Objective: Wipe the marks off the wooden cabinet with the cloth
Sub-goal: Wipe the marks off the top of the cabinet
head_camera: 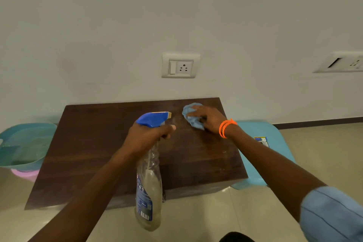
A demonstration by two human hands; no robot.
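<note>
A low, dark wooden cabinet [94, 143] stands against the wall, its top facing me. My right hand [208, 117], with orange bands on the wrist, presses a crumpled blue cloth [191, 119] onto the far right part of the top. My left hand [146, 136] grips the neck of a clear spray bottle [149, 188] with a blue trigger head, held above the middle of the cabinet, nozzle pointing right toward the cloth. Faint pale smears show on the wood near the right edge.
A teal plastic basin [25, 145] sits on a pink one at the cabinet's left. A light blue stool [261, 155] with a small box [262, 140] on it stands at the right. A wall socket [179, 66] is above the cabinet. Tiled floor lies in front.
</note>
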